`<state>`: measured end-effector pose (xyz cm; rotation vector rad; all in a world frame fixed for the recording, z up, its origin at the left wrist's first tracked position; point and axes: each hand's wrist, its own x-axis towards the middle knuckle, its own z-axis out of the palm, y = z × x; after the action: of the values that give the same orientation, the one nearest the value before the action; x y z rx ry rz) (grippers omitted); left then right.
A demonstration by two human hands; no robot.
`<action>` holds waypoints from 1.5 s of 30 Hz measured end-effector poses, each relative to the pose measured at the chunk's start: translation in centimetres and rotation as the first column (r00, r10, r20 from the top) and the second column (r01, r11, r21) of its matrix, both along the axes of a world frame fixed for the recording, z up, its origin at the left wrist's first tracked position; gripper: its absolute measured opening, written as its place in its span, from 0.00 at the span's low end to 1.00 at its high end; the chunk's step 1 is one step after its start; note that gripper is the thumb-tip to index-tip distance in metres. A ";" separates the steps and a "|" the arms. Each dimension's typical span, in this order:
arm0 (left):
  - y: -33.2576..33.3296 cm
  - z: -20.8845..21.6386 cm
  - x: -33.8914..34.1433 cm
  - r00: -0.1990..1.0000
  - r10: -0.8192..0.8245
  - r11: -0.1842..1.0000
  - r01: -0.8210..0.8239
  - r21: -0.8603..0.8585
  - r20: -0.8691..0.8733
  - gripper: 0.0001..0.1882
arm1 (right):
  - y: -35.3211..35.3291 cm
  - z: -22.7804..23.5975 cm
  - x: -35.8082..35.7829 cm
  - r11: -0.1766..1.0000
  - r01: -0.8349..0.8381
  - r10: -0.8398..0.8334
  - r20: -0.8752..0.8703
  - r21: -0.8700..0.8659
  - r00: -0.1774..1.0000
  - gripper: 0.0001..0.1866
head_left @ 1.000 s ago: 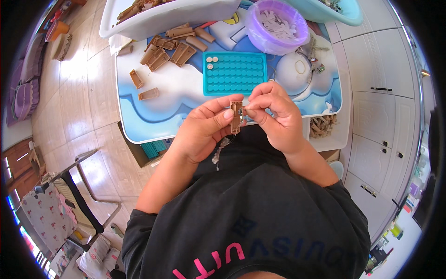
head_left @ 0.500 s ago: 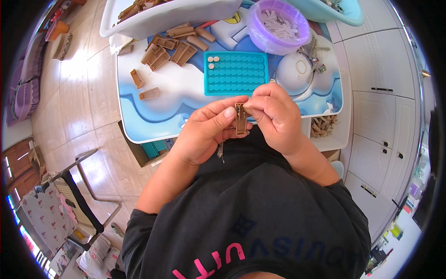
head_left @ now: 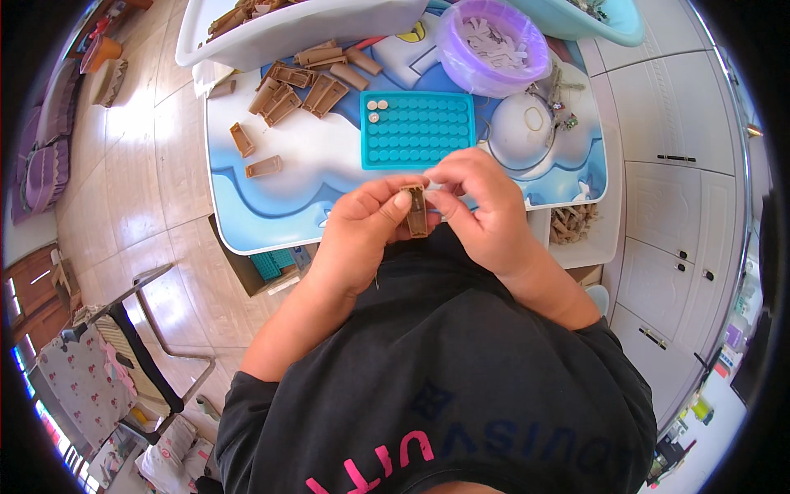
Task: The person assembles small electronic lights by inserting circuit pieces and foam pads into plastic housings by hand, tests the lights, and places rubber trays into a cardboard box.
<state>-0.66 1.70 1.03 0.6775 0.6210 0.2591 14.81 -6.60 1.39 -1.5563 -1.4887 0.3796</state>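
Note:
A small brown plastic housing [head_left: 417, 216], its hollow side facing up, is gripped by my left hand [head_left: 362, 226], the thumb pressing near its upper end. Something small and dark sits inside the housing's top part. My right hand [head_left: 481, 206] is at that upper end, thumb and forefinger closed in a pinch. What lies between those fingertips is too small to make out. Just beyond my hands lies a teal tray [head_left: 418, 156] with rows of round pockets. A few silver button cells [head_left: 374, 118] rest in its far left corner.
Several brown housings [head_left: 284, 103] lie at the table's far left, below a white tub [head_left: 313, 37] of brown parts. A purple lined basket [head_left: 448, 62] holds white strips. Small wired parts [head_left: 564, 115] lie to its right. A bin of tan pieces [head_left: 573, 224] stands right of the table.
The housing has shifted slightly left and turned a little in my left hand. My right fingertips have drawn slightly up and left along its top.

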 end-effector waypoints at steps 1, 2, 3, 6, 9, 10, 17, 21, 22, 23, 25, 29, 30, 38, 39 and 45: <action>0.0 0.3 0.1 0.997 0.067 0.997 -0.066 0.050 -0.025 0.15 | -0.3 -0.2 -0.2 0.998 0.055 -0.059 -0.185 -0.027 0.981 0.12; 0.0 0.6 0.2 0.990 0.135 0.986 -0.130 0.102 -0.047 0.15 | -0.4 -0.5 -0.3 0.993 0.104 -0.119 -0.362 -0.063 0.925 0.16; -0.1 0.7 0.3 0.990 0.136 0.986 -0.131 0.102 -0.047 0.15 | -0.5 -0.9 -0.4 0.993 0.103 -0.119 -0.361 -0.063 0.925 0.16; -0.3 1.2 0.7 0.961 0.267 0.867 -0.272 0.417 0.072 0.16 | -0.5 -1.5 -1.1 0.999 0.009 -0.026 -0.526 -0.035 0.850 0.32; -0.7 1.9 0.8 0.953 0.258 0.806 -0.303 0.508 0.159 0.13 | -0.4 -1.0 -2.6 0.993 -0.108 0.059 -0.590 -0.048 0.805 0.47; -0.9 2.1 0.9 0.951 0.257 0.856 -0.307 0.415 0.172 0.14 | -0.4 -0.8 -2.9 0.993 -0.108 0.060 -0.590 -0.047 0.805 0.47; -0.5 1.0 0.4 0.938 0.331 0.822 -0.338 0.459 0.100 0.14 | -1.1 -0.3 -2.3 0.991 -0.105 0.045 -0.535 -0.082 0.843 0.36; -0.6 0.5 0.6 0.931 0.358 0.856 -0.358 0.373 0.073 0.14 | -1.1 -0.5 -1.8 0.995 -0.095 0.076 -0.396 -0.029 0.915 0.27; -0.6 0.5 0.7 0.930 0.359 0.857 -0.362 0.366 0.078 0.14 | -1.1 -0.5 -1.9 0.995 -0.094 0.075 -0.395 -0.030 0.916 0.27; -0.6 0.5 0.8 0.929 0.361 0.859 -0.366 0.358 0.084 0.14 | -1.0 -0.5 -2.2 0.998 -0.054 0.036 -0.418 -0.032 0.908 0.24; -0.5 0.5 0.8 0.932 0.356 0.860 -0.357 0.365 0.072 0.14 | -1.0 -0.7 -2.4 0.999 -0.014 -0.004 -0.442 -0.036 0.897 0.21; -0.5 0.3 0.8 0.931 0.362 0.855 -0.353 0.380 0.051 0.14 | -0.3 -0.4 -2.1 0.998 -0.018 0.027 -0.170 0.053 0.985 0.18; -0.5 0.3 0.7 0.930 0.364 0.855 -0.354 0.380 0.049 0.14 | -0.1 -0.3 -1.9 0.994 -0.043 0.048 -0.051 0.102 0.998 0.18; -0.4 0.0 0.6 0.928 0.373 0.876 -0.350 0.332 -0.005 0.14 | 0.2 -0.5 -1.6 0.996 -0.080 0.064 0.280 0.045 0.958 0.16; -0.4 -0.2 0.6 0.928 0.373 0.876 -0.350 0.331 -0.005 0.14 | 0.1 -0.4 -1.6 0.996 -0.084 0.075 0.381 0.006 0.922 0.16; 0.2 -1.3 0.2 0.934 0.349 0.906 -0.316 0.281 -0.074 0.14 | 1.0 -0.1 -1.4 0.989 -0.148 0.139 0.282 0.011 0.949 0.17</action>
<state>-0.46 1.88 -0.22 0.8486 0.8308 0.6323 13.39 -5.64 1.32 -1.5279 -1.8254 0.2223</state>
